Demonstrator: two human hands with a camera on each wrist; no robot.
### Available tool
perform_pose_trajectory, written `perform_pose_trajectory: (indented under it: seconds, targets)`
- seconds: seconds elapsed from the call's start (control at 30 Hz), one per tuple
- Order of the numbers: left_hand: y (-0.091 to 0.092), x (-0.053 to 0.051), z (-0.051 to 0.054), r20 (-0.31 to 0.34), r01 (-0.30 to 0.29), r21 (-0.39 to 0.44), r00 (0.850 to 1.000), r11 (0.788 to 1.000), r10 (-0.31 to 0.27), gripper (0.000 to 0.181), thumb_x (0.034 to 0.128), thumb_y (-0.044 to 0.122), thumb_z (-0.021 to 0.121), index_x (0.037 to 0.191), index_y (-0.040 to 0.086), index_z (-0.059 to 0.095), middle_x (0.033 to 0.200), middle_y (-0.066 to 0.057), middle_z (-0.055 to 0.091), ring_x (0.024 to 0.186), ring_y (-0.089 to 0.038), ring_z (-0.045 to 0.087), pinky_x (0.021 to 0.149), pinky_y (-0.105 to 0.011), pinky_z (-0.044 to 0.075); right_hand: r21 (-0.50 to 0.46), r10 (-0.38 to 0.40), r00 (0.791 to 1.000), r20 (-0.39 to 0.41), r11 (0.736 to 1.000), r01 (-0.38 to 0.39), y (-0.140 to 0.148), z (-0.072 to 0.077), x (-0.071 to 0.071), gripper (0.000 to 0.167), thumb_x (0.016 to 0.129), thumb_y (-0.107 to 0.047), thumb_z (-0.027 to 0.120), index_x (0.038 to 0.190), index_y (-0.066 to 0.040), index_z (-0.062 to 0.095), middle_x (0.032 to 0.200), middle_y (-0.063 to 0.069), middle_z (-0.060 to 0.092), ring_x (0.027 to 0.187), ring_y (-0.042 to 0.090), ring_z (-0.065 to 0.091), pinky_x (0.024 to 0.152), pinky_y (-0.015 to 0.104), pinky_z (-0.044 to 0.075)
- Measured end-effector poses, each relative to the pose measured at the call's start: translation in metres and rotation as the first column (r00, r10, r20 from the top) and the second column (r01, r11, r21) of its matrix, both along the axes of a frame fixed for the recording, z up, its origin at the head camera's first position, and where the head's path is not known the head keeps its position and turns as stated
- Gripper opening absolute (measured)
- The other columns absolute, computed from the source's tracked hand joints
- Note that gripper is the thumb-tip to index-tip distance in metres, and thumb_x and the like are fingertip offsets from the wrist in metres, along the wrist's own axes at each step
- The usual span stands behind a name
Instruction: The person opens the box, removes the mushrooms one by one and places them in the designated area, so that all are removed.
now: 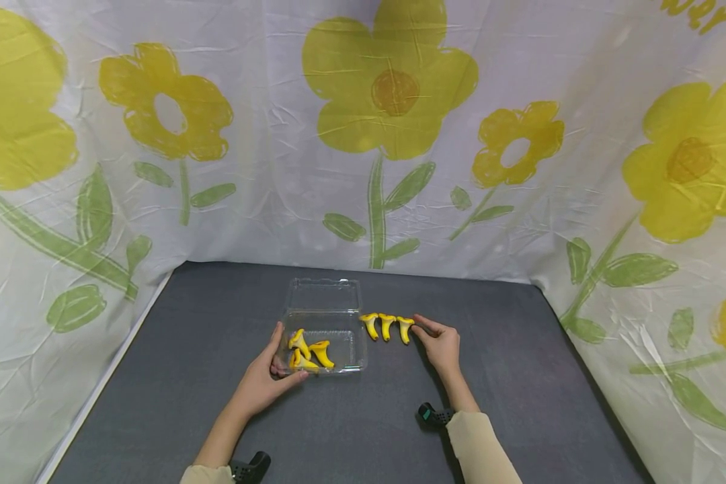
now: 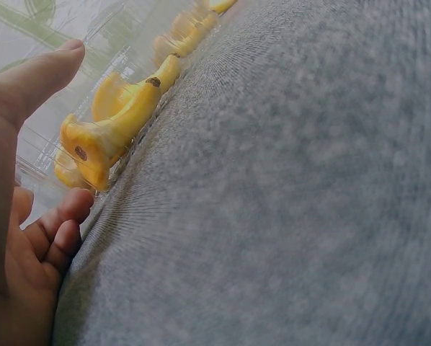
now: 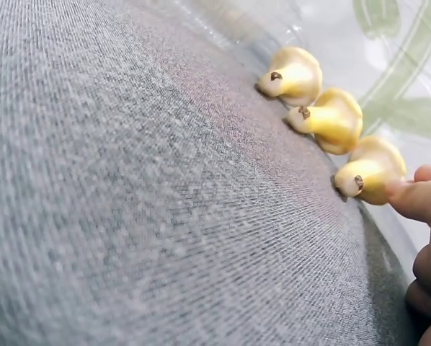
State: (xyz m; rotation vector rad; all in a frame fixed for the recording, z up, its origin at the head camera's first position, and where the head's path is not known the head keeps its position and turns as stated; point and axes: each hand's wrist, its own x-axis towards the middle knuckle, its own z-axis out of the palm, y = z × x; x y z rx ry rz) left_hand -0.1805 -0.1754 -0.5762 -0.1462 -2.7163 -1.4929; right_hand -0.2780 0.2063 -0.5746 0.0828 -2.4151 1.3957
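A clear hinged container (image 1: pixel 347 343) has its lid (image 1: pixel 325 296) raised at the back; three yellow mushroom-shaped pieces (image 1: pixel 320 353) lie inside on the left. My left hand (image 1: pixel 263 384) grips the container's front left corner, thumb along the front and fingers at the left side. In the left wrist view, the yellow pieces (image 2: pixel 122 119) show beyond the fingertips. Right of the container, three more such pieces (image 1: pixel 386 326) form a row, caps away from me. My right hand (image 1: pixel 440 346) pinches the cap edge of the rightmost piece (image 3: pixel 374 173) between thumb and index finger.
The dark grey cloth tabletop (image 1: pixel 351 430) extends around the container and the row. Behind it and at both sides hangs a white curtain (image 1: pixel 266 195) with printed yellow flowers. A black wrist device (image 1: pixel 434 415) sits by the right sleeve, another (image 1: pixel 251 466) by the left.
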Motion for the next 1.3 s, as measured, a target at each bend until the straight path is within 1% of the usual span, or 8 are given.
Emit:
perform_pose_trajectory:
  seconds: [0.1, 0.23, 0.43, 0.57, 0.7, 1.0, 1.13, 1.3]
  targets:
    - [0.000, 0.000, 0.000, -0.001, -0.003, -0.004, 1.000, 1.000, 0.003, 0.120, 0.0874, 0.041, 0.089, 0.173, 0.015, 0.009, 0.086, 0.001, 0.053, 0.076, -0.009, 0.048, 0.077, -0.028, 0.046, -0.004, -0.016, 1.000, 0.003, 1.000, 0.016, 0.001, 0.001, 0.000, 0.026, 0.091, -0.014, 0.086, 0.117, -0.010, 0.084, 0.114, 0.008, 0.079, 0.064, 0.004, 0.061, 0.070, 0.021, 0.049]
    - [0.000, -0.001, 0.000, 0.001, -0.002, -0.004, 1.000, 1.000, 0.002, 0.120, 0.0872, 0.040, 0.090, 0.173, 0.015, 0.009, 0.086, 0.001, 0.053, 0.077, -0.009, 0.049, 0.078, -0.028, 0.046, -0.031, -0.032, 0.999, 0.013, 0.999, 0.033, 0.001, 0.002, 0.000, 0.027, 0.090, -0.013, 0.087, 0.117, -0.011, 0.084, 0.113, 0.007, 0.080, 0.075, -0.016, 0.055, 0.068, 0.013, 0.041]
    - [0.000, 0.000, 0.000, -0.008, -0.005, -0.005, 1.000, 1.000, 0.005, 0.120, 0.0866, 0.041, 0.090, 0.172, 0.013, 0.011, 0.086, 0.001, 0.054, 0.077, -0.009, 0.050, 0.077, -0.027, 0.047, -0.064, -0.029, 0.998, 0.060, 0.997, 0.033, 0.001, 0.005, 0.002, 0.028, 0.092, -0.016, 0.086, 0.119, -0.009, 0.083, 0.114, 0.012, 0.079, 0.054, 0.007, 0.060, 0.055, 0.018, 0.043]
    - [-0.001, 0.000, -0.001, -0.018, -0.007, -0.010, 1.000, 1.000, 0.006, 0.120, 0.0863, 0.041, 0.090, 0.172, 0.012, 0.011, 0.086, 0.002, 0.054, 0.077, -0.009, 0.050, 0.076, -0.027, 0.046, -0.056, -0.056, 0.996, 0.068, 0.997, 0.060, 0.000, 0.008, 0.003, 0.027, 0.094, -0.018, 0.084, 0.120, -0.009, 0.083, 0.117, 0.010, 0.079, 0.088, 0.021, 0.078, 0.073, 0.024, 0.057]
    - [-0.002, 0.000, -0.002, -0.015, -0.006, -0.011, 1.000, 1.000, 0.006, 0.121, 0.0857, 0.042, 0.090, 0.172, 0.013, 0.011, 0.086, 0.002, 0.054, 0.077, -0.010, 0.050, 0.077, -0.027, 0.046, -0.084, -0.059, 0.997, 0.046, 0.995, 0.062, -0.004, 0.014, 0.004, 0.028, 0.095, -0.017, 0.083, 0.121, -0.007, 0.081, 0.119, 0.009, 0.079, 0.115, 0.026, 0.074, 0.095, 0.040, 0.059]
    - [-0.002, -0.001, -0.003, 0.005, -0.006, -0.011, 1.000, 1.000, 0.006, 0.122, 0.0845, 0.042, 0.091, 0.173, 0.016, 0.010, 0.087, 0.002, 0.054, 0.078, -0.011, 0.050, 0.078, -0.028, 0.047, -0.168, -0.076, 0.996, -0.052, 0.984, 0.066, -0.022, 0.032, 0.006, 0.026, 0.098, -0.023, 0.081, 0.115, -0.004, 0.081, 0.107, 0.013, 0.080, 0.077, 0.010, 0.074, 0.067, 0.015, 0.053]
    - [-0.001, -0.001, -0.002, 0.006, -0.004, -0.005, 1.000, 1.000, 0.004, 0.122, 0.0852, 0.042, 0.091, 0.173, 0.016, 0.010, 0.087, 0.002, 0.054, 0.078, -0.011, 0.050, 0.078, -0.028, 0.047, -0.181, -0.019, 0.998, -0.059, 0.983, 0.008, -0.033, 0.040, 0.010, 0.022, 0.097, -0.023, 0.082, 0.112, -0.007, 0.081, 0.105, 0.011, 0.079, 0.043, 0.002, 0.048, 0.047, 0.018, 0.039]
    - [-0.001, 0.000, -0.001, -0.001, -0.001, 0.006, 1.000, 1.000, 0.001, 0.120, 0.0866, 0.042, 0.090, 0.173, 0.016, 0.010, 0.087, 0.001, 0.053, 0.078, -0.009, 0.049, 0.077, -0.027, 0.046, -0.135, 0.046, 0.995, -0.085, 0.989, -0.057, -0.051, 0.050, 0.014, 0.022, 0.095, -0.020, 0.083, 0.115, -0.011, 0.081, 0.107, 0.007, 0.080, 0.039, 0.004, 0.037, 0.044, 0.020, 0.034]
